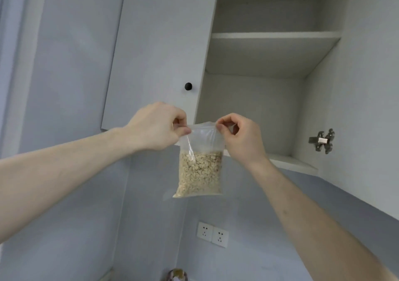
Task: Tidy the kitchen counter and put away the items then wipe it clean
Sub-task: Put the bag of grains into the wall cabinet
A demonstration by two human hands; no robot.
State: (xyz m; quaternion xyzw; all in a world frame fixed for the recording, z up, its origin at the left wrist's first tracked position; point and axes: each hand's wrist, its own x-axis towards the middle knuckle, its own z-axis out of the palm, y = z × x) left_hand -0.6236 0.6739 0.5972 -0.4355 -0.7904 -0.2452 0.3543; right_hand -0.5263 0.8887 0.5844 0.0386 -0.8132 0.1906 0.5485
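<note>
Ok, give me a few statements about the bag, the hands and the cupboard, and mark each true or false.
1. Both hands, left hand and right hand, pinch the top edge of the bag. True.
2. The bag holds red beans. False: it holds pale flakes.
3. The cupboard stands open, and its visible shelves are bare. True.
4. The bag rests on the lower shelf. False: it hangs in the air below the hands.
5. The door knob is black. True.

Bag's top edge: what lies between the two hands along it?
Head view: only the clear bag's top strip spans between the left hand and right hand; each pinches a corner.
</note>
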